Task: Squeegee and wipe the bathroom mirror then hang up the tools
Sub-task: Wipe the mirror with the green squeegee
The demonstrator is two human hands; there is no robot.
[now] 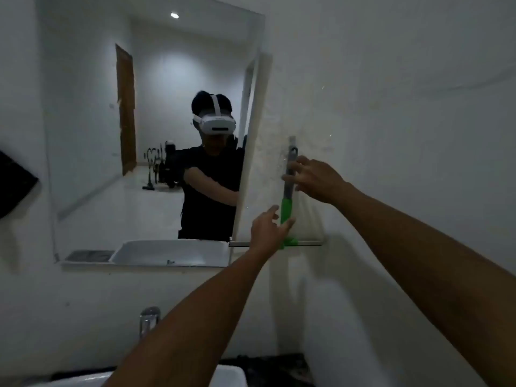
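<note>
Squeegee at its hook, right of the mirror (139,135).
We judge wiping done, hanging underway: right hand (315,178) pinches the squeegee (287,202) handle top; left hand (268,229), fingers spread, steadies the green part.

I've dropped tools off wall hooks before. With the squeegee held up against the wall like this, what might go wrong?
The right hand only pinches the grey upper handle of the squeegee with its fingertips, and the left hand touches the green part loosely; it might slip. If dropped, its blade could hit the sink below. The hook isn't clearly visible, so it may miss.
</note>
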